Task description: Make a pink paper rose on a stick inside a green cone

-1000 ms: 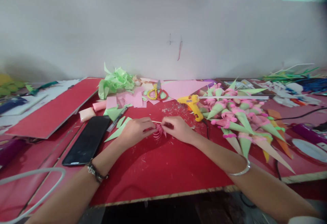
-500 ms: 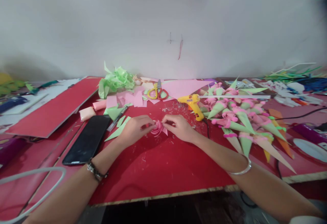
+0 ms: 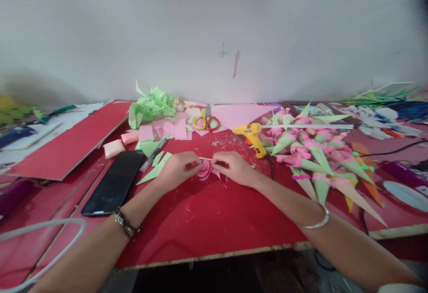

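Observation:
Between my two hands is a pink paper flower [image 3: 204, 171], with curled petals, just above the red table [image 3: 207, 221]. My left hand [image 3: 180, 168] pinches its left edge between thumb and fingers. From the other side, my right hand [image 3: 232, 167] pinches its right edge, where a pointed pink bit sticks out below the fingers. Green paper pieces [image 3: 155, 171] and a pen [image 3: 154, 154] lie beside my left hand. To the right of my right hand is a yellow glue gun [image 3: 256, 141] with a white glue stick [image 3: 307, 126] in it.
A black phone [image 3: 113, 183] lies left of my left forearm. Yellow and red scissors [image 3: 206, 121] rest behind my hands, among pink paper squares [image 3: 180, 128]. Crumpled green paper [image 3: 154, 105] sits further back. A heap of pink and green paper cones [image 3: 317, 150] spreads at right.
Both hands keep hold of the pink flower. It has turned slightly, and a thin light edge now shows between the fingertips at its top.

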`<state>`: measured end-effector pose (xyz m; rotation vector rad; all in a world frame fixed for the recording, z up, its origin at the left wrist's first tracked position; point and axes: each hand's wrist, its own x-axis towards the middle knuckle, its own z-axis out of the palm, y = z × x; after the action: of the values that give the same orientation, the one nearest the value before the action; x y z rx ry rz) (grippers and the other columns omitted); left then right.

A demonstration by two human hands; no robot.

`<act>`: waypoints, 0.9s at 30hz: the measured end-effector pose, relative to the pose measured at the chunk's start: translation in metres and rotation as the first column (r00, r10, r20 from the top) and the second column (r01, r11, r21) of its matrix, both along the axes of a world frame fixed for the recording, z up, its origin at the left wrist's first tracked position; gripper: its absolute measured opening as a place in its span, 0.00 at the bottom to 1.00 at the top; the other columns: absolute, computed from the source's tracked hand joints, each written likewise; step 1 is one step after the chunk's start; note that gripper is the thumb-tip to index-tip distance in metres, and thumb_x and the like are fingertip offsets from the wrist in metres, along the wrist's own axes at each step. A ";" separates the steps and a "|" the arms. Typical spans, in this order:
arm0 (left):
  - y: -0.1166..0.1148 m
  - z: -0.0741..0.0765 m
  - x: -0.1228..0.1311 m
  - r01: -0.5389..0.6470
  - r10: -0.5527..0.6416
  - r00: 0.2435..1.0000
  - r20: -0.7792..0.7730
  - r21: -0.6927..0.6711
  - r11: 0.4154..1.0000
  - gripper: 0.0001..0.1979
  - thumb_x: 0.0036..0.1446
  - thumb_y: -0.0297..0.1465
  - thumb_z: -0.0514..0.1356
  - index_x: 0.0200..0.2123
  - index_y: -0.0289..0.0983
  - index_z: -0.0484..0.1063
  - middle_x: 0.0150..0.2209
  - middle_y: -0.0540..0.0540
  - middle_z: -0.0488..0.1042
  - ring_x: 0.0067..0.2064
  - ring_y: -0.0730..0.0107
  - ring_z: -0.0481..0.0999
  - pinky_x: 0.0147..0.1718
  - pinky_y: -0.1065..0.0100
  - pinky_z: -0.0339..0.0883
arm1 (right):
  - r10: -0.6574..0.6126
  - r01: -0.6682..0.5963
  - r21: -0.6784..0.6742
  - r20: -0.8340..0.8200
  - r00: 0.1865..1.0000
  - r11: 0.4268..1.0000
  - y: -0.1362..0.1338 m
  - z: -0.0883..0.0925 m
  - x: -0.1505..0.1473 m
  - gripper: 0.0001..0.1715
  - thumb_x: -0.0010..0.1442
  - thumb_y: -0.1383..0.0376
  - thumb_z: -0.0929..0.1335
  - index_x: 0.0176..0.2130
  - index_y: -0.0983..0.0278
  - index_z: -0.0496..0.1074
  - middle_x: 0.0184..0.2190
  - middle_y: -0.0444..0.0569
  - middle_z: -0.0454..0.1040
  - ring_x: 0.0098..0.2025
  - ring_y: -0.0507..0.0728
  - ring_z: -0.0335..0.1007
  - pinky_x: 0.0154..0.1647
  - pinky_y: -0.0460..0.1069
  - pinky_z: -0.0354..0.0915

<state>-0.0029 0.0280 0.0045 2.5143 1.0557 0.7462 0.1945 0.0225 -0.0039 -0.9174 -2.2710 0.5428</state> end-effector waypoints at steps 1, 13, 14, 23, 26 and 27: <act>0.000 -0.001 0.000 -0.002 0.002 1.000 -0.023 0.013 1.000 0.10 0.54 0.34 0.53 0.26 0.35 0.69 0.24 0.51 0.68 0.26 0.78 0.65 0.26 0.76 0.57 | 0.001 -0.001 0.007 0.015 1.000 1.000 0.000 -0.001 0.000 0.05 0.54 0.69 0.62 0.26 0.65 0.65 0.24 0.43 0.66 0.27 0.49 0.61 0.30 0.43 0.56; 0.000 0.000 -0.002 0.051 -0.028 0.994 -0.107 0.215 0.975 0.07 0.54 0.33 0.53 0.30 0.36 0.68 0.31 0.49 0.71 0.30 0.78 0.68 0.28 0.78 0.58 | -0.020 0.020 0.027 -0.009 1.000 0.999 -0.003 -0.003 -0.002 0.03 0.53 0.70 0.62 0.31 0.65 0.65 0.26 0.44 0.68 0.29 0.48 0.63 0.31 0.43 0.58; -0.001 0.000 -0.002 0.058 -0.033 0.993 -0.113 0.226 0.972 0.07 0.54 0.33 0.53 0.30 0.37 0.68 0.31 0.50 0.71 0.30 0.78 0.68 0.27 0.78 0.58 | -0.020 0.020 0.035 -0.006 1.000 0.999 -0.003 -0.003 -0.002 0.03 0.53 0.70 0.62 0.31 0.65 0.65 0.27 0.44 0.68 0.29 0.48 0.63 0.31 0.43 0.58; 0.002 -0.004 -0.003 0.112 -0.085 0.987 -0.134 0.213 0.971 0.10 0.57 0.33 0.50 0.30 0.35 0.68 0.31 0.48 0.70 0.31 0.76 0.68 0.29 0.76 0.60 | -0.010 0.007 0.106 0.025 1.000 0.994 -0.003 0.000 -0.002 0.04 0.55 0.70 0.62 0.30 0.65 0.66 0.27 0.45 0.68 0.29 0.49 0.63 0.32 0.43 0.58; 0.003 -0.004 -0.003 0.150 -0.135 0.986 -0.097 0.166 0.975 0.09 0.56 0.32 0.50 0.30 0.36 0.67 0.31 0.48 0.70 0.32 0.75 0.68 0.31 0.75 0.60 | 0.008 -0.012 0.107 0.033 0.999 0.994 -0.003 0.000 -0.001 0.05 0.56 0.70 0.62 0.30 0.65 0.66 0.27 0.45 0.68 0.30 0.49 0.63 0.32 0.43 0.58; 0.004 -0.004 -0.002 0.165 -0.155 0.985 -0.078 0.145 0.976 0.08 0.56 0.31 0.51 0.30 0.36 0.67 0.31 0.48 0.70 0.33 0.75 0.68 0.31 0.75 0.60 | 0.019 -0.022 0.105 0.032 0.999 0.994 -0.002 -0.001 -0.001 0.05 0.56 0.70 0.62 0.30 0.65 0.66 0.27 0.45 0.68 0.30 0.49 0.63 0.32 0.43 0.58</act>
<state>-0.0053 0.0317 0.0009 2.7314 0.8316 0.7254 0.1937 0.0202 -0.0047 -0.8570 -2.3153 0.4164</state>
